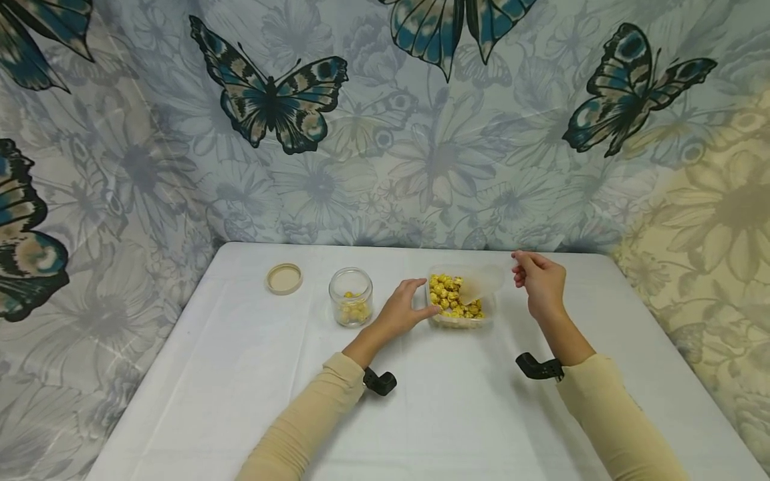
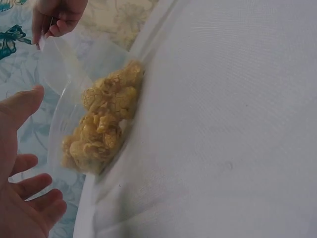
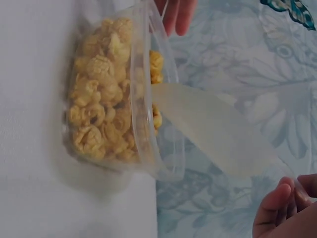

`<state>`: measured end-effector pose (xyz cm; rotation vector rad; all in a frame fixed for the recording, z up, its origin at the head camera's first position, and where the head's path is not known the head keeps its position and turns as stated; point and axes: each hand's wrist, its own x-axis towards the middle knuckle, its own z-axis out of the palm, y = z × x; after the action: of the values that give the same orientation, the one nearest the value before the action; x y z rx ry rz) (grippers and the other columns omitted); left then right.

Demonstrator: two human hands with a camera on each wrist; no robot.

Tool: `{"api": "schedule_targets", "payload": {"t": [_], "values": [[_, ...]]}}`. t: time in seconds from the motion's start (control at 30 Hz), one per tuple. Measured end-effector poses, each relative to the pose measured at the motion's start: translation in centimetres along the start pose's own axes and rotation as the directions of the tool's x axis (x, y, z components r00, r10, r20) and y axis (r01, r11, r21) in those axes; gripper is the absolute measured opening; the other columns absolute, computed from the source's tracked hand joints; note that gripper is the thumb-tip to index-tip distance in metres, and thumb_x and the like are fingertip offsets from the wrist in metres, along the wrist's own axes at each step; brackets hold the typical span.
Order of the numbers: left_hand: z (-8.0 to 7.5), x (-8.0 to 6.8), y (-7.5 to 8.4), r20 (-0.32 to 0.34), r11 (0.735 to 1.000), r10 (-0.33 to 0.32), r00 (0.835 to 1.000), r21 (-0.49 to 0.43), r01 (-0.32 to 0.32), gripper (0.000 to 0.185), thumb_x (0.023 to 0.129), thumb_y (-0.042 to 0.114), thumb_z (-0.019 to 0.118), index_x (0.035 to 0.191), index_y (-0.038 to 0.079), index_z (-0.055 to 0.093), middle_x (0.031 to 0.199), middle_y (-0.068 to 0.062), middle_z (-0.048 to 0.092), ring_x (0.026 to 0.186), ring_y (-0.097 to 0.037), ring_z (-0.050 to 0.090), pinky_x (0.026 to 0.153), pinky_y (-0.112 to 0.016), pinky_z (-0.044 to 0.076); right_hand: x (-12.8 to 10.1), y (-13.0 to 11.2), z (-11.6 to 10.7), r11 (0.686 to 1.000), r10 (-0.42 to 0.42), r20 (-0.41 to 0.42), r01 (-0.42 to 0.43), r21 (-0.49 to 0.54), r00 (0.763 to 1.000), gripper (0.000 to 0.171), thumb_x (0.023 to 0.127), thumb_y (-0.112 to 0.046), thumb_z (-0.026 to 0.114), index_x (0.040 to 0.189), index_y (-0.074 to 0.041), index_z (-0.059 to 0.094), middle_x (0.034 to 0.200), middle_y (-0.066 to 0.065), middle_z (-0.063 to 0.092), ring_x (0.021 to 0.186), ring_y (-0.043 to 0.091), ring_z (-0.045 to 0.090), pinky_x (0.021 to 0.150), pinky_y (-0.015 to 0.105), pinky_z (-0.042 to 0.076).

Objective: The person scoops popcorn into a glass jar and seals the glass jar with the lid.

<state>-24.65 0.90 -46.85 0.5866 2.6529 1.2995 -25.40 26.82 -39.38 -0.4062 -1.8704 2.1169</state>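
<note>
From the head camera I counted one clear plastic tub [image 1: 462,319] of yellow popcorn [image 1: 452,298] on the white tablecloth [image 1: 240,374], one small glass jar [image 1: 351,297] just to its left with a few pieces of popcorn at the bottom, and one beige lid [image 1: 284,278] lying flat further left, apart from the jar. The left hand [image 1: 405,308] rested with relaxed, spread fingers against the tub's left side; the right hand [image 1: 541,282] pinched the edge of the tub's translucent film cover [image 1: 481,284], lifted over the far right corner. The butterfly-print curtain [image 1: 385,127] hung behind. At the left wrist, one heap of popcorn [image 2: 101,121] sat behind the clear wall, the left palm [image 2: 20,193] open beside it. At the right wrist, the peeled cover [image 3: 218,134] slanted up from the tub [image 3: 148,99] toward the right fingertips [image 3: 280,206].
</note>
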Motion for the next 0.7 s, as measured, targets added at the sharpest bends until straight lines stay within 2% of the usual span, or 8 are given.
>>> {"api": "schedule_targets", "payload": {"t": [0.1,0.17,0.23,0.3,0.37,0.43,0.57,0.7], "values": [[0.5,0.1,-0.2,-0.007,1.0,0.0,1.0,0.0,0.0,0.074,0.091,0.043,0.066,0.15,0.01,0.036,0.152,-0.015,0.037,0.14,-0.032,0.04,0.113,-0.047,0.038,-0.1,0.0,0.1,0.99,-0.073,0.001,0.072,-0.12,0.997,0.017,0.094,-0.013,0.064,0.079,-0.014,0.07,0.056,-0.006,0.058,0.047,0.004,0.051,0.042,0.015,0.044],[0.8,0.3,-0.4,-0.007,1.0,-0.001,1.0,0.003,0.001,0.074,0.091,0.044,0.066,0.15,0.01,0.035,0.153,-0.015,0.036,0.14,-0.032,0.04,0.114,-0.046,0.038,-0.1,0.1,0.0,0.963,-0.144,0.016,0.144,-0.229,0.989,0.017,0.095,-0.015,0.062,0.081,-0.013,0.07,0.056,-0.009,0.057,0.049,0.003,0.05,0.044,0.014,0.044],[0.9,0.4,-0.4,-0.002,1.0,-0.004,1.0,0.001,0.004,0.075,0.091,0.044,0.066,0.151,0.011,0.034,0.153,-0.014,0.036,0.141,-0.031,0.039,0.114,-0.046,0.037,-0.2,0.2,0.0,0.904,-0.242,0.049,0.244,-0.352,0.969,0.018,0.096,-0.015,0.061,0.085,-0.007,0.072,0.058,-0.01,0.056,0.05,0.001,0.05,0.045,0.013,0.044],[1.1,0.4,-0.4,0.002,1.0,-0.006,1.0,0.005,0.006,0.076,0.091,0.044,0.066,0.152,0.012,0.033,0.153,-0.014,0.036,0.14,-0.031,0.039,0.114,-0.046,0.037,-0.3,0.3,0.0,0.82,-0.339,0.091,0.342,-0.459,0.936,0.022,0.096,-0.016,0.061,0.09,0.001,0.072,0.061,-0.007,0.058,0.053,-0.002,0.05,0.048,0.012,0.044],[1.1,0.4,-0.4,0.006,1.0,-0.004,1.0,0.014,0.004,0.076,0.092,0.044,0.065,0.152,0.012,0.033,0.152,-0.013,0.036,0.14,-0.031,0.04,0.114,-0.046,0.037,-0.3,0.5,0.1,0.743,-0.409,0.132,0.413,-0.527,0.903,0.026,0.096,-0.015,0.061,0.095,0.008,0.072,0.065,0.002,0.062,0.054,-0.005,0.05,0.049,0.01,0.044],[1.1,0.4,-0.4,0.013,1.0,-0.004,1.0,0.029,0.004,0.076,0.092,0.045,0.064,0.153,0.013,0.032,0.152,-0.013,0.037,0.14,-0.03,0.04,0.114,-0.046,0.038,-0.4,0.6,0.1,0.686,-0.445,0.163,0.452,-0.57,0.881,0.026,0.096,-0.015,0.061,0.097,0.008,0.073,0.07,0.013,0.065,0.055,-0.008,0.049,0.05,0.009,0.043],[1.2,0.4,-0.4,0.021,0.998,-0.005,1.0,0.058,0.003,0.076,0.092,0.047,0.063,0.153,0.014,0.032,0.151,-0.011,0.038,0.139,-0.03,0.041,0.113,-0.045,0.039,-0.4,0.7,0.1,0.644,-0.41,0.227,0.456,-0.614,0.884,0.027,0.097,-0.015,0.06,0.1,0.008,0.072,0.075,0.022,0.066,0.054,-0.008,0.048,0.051,0.01,0.043],[1.2,0.4,-0.4,0.013,0.998,0.004,1.0,0.065,-0.005,0.076,0.092,0.046,0.064,0.153,0.012,0.033,0.151,-0.011,0.04,0.139,-0.029,0.041,0.114,-0.044,0.038,-0.2,0.6,-0.1,0.649,-0.306,0.277,0.413,-0.639,0.911,0.031,0.099,-0.018,0.057,0.106,0.008,0.07,0.075,0.017,0.065,0.056,-0.001,0.053,0.052,0.015,0.047]]}}
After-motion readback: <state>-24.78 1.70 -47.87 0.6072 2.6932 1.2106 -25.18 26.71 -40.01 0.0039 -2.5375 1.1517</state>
